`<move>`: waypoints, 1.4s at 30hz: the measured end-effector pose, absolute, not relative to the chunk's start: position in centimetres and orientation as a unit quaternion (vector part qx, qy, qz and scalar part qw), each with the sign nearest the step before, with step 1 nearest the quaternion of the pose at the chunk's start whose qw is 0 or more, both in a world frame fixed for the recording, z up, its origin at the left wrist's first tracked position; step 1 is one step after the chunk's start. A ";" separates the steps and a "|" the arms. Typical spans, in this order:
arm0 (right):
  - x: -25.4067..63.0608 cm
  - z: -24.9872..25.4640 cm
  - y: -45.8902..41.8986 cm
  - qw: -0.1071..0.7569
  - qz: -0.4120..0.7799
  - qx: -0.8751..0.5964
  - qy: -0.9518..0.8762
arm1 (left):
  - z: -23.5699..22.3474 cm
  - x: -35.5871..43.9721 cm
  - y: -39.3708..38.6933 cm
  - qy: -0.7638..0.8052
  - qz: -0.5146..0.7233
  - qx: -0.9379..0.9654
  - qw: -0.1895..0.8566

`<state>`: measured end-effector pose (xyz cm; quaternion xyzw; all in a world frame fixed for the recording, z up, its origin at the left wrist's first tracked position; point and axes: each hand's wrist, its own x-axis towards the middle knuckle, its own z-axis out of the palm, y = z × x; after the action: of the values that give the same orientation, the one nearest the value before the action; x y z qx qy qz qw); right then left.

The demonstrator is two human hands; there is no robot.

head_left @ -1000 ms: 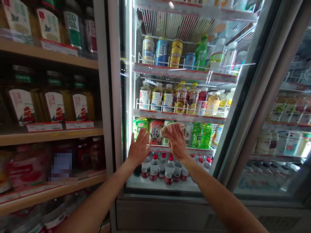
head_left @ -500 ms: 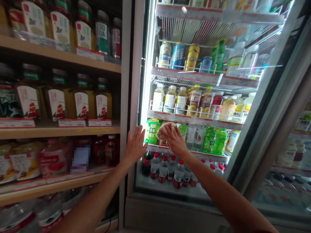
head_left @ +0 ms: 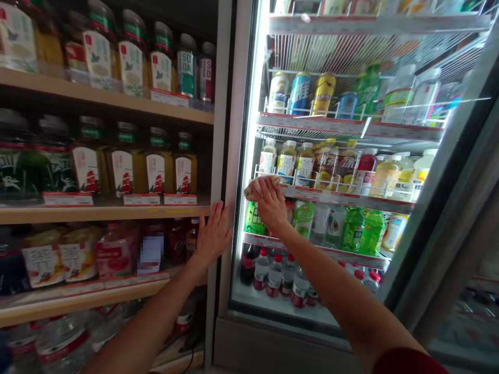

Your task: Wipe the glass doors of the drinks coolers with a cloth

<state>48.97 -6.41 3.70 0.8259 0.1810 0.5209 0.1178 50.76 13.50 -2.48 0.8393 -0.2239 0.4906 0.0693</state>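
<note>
My right hand (head_left: 271, 205) presses a pale, crumpled cloth (head_left: 255, 189) against the glass door (head_left: 315, 322) of a lit drinks fridge. The cloth lies near the door's left side, at the height of the shelf edge under the tea bottles (head_left: 286, 160). My left hand (head_left: 212, 234) has its fingers stretched out and holds nothing. It is at the upright frame (head_left: 223, 130) between the fridge and the wooden shelves; whether the palm touches it I cannot tell. Behind my right hand and the cloth, part of a row of green drink bottles (head_left: 304, 218) is hidden.
Wooden shelves (head_left: 105, 214) with bottled drinks stand close on the left. A blurred, pixelated patch (head_left: 151, 252) covers something on a lower shelf. Inside the fridge are cans (head_left: 299, 93) and red-capped bottles (head_left: 275, 275). A thick metal door edge (head_left: 448, 259) slants along the right.
The view has turned left, showing more of the wooden shelves. My right hand has moved the cloth left across the glass and slightly up. My left hand has shifted left to the frame.
</note>
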 end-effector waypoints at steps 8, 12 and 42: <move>50.4 4.1 -4.8 0.142 0.489 0.825 0.246 | -1.5 51.0 15.0 -0.214 0.510 0.830 0.073; 50.6 5.1 -5.0 0.161 0.487 0.814 0.273 | -0.6 50.9 14.7 -0.212 0.518 0.825 0.083; 41.4 7.5 -21.9 0.096 0.600 0.793 0.042 | 6.0 47.7 0.2 -0.325 0.534 0.770 0.129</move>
<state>41.37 -21.89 7.53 0.7929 0.0422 0.6003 0.0959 47.73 0.23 6.02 0.7699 -0.3249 0.5339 0.1289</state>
